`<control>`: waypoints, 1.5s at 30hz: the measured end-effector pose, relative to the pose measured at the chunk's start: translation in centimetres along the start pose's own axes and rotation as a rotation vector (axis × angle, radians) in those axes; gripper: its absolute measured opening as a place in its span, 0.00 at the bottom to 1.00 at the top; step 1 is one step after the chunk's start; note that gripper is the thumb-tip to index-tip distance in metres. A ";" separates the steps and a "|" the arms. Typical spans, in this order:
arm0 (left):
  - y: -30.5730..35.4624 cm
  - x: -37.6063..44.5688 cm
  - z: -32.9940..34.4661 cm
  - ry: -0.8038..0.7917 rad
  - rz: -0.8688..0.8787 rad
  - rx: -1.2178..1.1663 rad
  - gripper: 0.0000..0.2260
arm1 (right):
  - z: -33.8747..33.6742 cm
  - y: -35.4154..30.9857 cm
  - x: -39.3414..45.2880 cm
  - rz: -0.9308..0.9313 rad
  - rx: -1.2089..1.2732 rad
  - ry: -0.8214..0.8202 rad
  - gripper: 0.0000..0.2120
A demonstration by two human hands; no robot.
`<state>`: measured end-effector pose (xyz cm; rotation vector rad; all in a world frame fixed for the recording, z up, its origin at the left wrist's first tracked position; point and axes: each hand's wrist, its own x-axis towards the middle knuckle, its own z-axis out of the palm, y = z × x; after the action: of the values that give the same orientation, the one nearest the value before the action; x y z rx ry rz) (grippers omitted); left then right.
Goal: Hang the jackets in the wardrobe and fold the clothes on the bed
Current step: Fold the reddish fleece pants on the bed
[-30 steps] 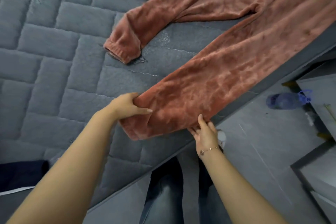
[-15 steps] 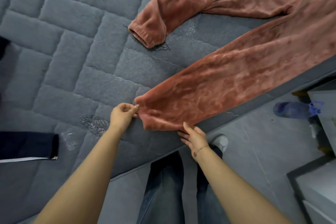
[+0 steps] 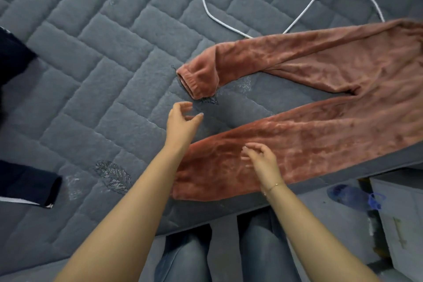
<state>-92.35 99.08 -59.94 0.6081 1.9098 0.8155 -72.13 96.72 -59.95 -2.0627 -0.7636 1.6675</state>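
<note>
At the near edge of the bed (image 3: 96, 80), the person's jeans-clad legs (image 3: 263, 249) stand against the mattress. Just beyond, the rust-coloured fleece trousers (image 3: 320, 135) lie flat, 1 leg along the bed's edge, the other bent farther up. The right hand (image 3: 263, 160) hovers over the near leg, fingers loosely spread, its grip holding nothing. The left hand (image 3: 180, 119) hangs open between the 2 cuffs. A dark garment (image 3: 25, 188) lies at the left. On the floor to the right rests a blue bottle (image 3: 352, 194). Farther off, a white cable (image 3: 219, 19) loops across the quilting.
</note>
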 end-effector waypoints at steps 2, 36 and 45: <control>2.0 1.8 2.2 0.006 -0.048 -0.068 0.22 | 0.0 -3.5 4.0 -0.034 -0.031 -0.054 0.03; -3.6 -7.5 4.8 0.227 -0.195 -1.004 0.19 | -7.0 -9.9 12.9 0.122 0.367 0.008 0.21; -9.3 -12.0 -1.0 0.272 -0.037 -0.433 0.17 | -9.5 3.4 3.6 0.295 0.416 -0.056 0.18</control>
<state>-88.65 84.29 -59.78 0.2022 1.8905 1.2936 -61.78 96.72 -62.59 -1.8991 -0.1072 1.8542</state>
